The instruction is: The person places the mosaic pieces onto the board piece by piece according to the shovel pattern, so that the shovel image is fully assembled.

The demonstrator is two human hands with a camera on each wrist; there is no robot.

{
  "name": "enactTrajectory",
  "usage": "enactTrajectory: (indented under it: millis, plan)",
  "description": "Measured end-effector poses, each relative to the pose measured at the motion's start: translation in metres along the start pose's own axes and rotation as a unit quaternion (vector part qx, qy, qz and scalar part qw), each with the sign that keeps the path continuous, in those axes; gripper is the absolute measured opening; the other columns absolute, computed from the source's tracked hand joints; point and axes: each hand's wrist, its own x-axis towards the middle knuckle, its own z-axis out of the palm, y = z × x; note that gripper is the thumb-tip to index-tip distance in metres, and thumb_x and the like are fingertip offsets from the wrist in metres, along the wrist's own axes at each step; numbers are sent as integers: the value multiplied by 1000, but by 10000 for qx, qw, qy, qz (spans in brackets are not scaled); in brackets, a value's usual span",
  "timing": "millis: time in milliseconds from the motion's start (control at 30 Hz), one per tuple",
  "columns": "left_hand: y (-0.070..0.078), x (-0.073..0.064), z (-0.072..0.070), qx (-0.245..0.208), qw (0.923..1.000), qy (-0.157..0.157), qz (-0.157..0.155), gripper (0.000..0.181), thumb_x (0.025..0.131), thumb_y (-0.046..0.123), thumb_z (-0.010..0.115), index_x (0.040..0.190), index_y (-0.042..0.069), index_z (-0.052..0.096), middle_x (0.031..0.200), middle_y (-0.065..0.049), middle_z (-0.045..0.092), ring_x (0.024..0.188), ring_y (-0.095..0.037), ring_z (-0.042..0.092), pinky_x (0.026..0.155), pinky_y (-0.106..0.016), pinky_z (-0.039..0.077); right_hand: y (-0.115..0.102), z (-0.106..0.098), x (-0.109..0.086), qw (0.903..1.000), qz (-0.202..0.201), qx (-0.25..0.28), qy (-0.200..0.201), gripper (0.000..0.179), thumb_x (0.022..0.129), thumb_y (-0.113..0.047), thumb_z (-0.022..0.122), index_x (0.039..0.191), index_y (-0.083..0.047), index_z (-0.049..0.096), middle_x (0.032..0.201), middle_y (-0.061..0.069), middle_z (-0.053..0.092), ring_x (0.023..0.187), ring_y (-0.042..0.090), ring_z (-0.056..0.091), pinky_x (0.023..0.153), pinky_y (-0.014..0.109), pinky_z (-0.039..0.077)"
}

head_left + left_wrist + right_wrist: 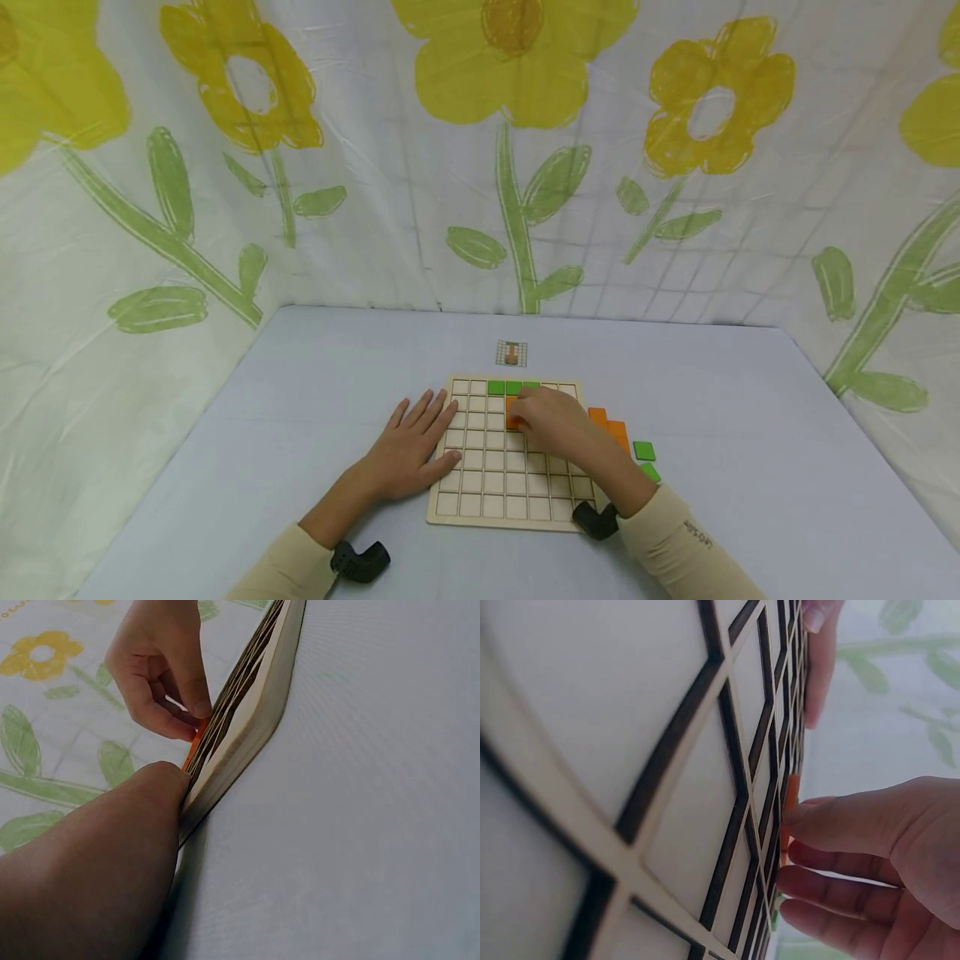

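A wooden grid board (480, 505) lies flat on the table. My left hand (412, 450) rests at its left edge with the fingers spread, fingertips and thumb touching the rim. Over the board's upper middle, my right hand (555, 421) pinches an orange square tile (791, 796) at the grid surface, thumb against it in the right wrist view. Orange (512, 418) shows in the cells beside those fingertips, partly hidden by the hand. Green tiles (497, 387) fill several cells of the top row.
Right of the board lie several loose orange tiles (617, 430), partly behind my right forearm, and green tiles (643, 451). Beyond the board's far edge is a small gridded picture card (512, 353). A flower-printed curtain (375, 250) hangs behind the white table (337, 358).
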Motion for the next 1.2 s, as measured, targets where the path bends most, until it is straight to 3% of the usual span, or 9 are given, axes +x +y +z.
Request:
enactTrajectory:
  millis: [333, 533, 733, 967, 1200]
  plan:
    - [0, 0, 1, -3, 10000, -30, -40, 78, 102, 57, 40, 161, 8, 22, 166, -12, 14, 152, -33, 10, 118, -56, 4, 3, 0, -7, 10000, 72, 53, 23, 19, 85, 5, 72, 79, -14, 73, 73, -6, 53, 66, 12, 48, 55, 24, 41]
    - [0, 0, 0, -11, 10000, -25, -5, 77, 103, 56, 40, 160, 8, 22, 166, -13, 14, 152, -33, 10, 118, -57, 5, 15, -9, -22, 9995, 194, 208, 124, 19, 86, 4, 72, 81, -14, 74, 81, -4, 63, 73, 12, 58, 59, 25, 48]
    - [0, 0, -1, -5, 10000, -26, 19, 77, 103, 56, 39, 160, 7, 23, 166, -13, 15, 152, -34, 12, 117, -58, 6, 33, -22, -39, 9956, 812, 464, -78, 10, 89, -5, 75, 98, -8, 77, 96, -1, 68, 92, 19, 66, 79, 36, 54]
    - [0, 0, 0, -11, 10000, -51, -5, 77, 103, 57, 39, 161, 8, 21, 166, -13, 14, 152, -33, 10, 118, -57, 5, 58, -34, -58, 9910, 1232, 485, -204, 18, 87, 2, 72, 103, -3, 76, 99, 5, 68, 90, 25, 65, 79, 40, 55]
    - [-1, 1, 1, 3, 10000, -54, -16, 78, 102, 58, 38, 161, 9, 21, 166, -13, 14, 152, -32, 10, 118, -56, 4, 69, -38, -66, 9838, 1628, 593, -467, 21, 88, 6, 65, 103, -4, 76, 99, 6, 67, 92, 25, 64, 83, 44, 55]
